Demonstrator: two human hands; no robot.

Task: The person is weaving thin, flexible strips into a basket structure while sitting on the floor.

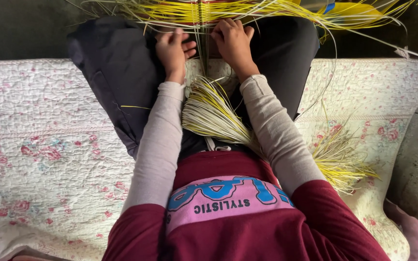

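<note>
Yellow strips (228, 12) between 2 hands

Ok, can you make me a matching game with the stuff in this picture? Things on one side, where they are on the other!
Things:
1. left hand
2. right hand
3. strip bundle
4. quilt

Places:
A. under the person
B. lying between the forearms
C. on the yellow strips, right of the other hand
D. on the yellow strips, left of the other hand

Pairs: 1-D, 2-C, 3-B, 4-A
</note>
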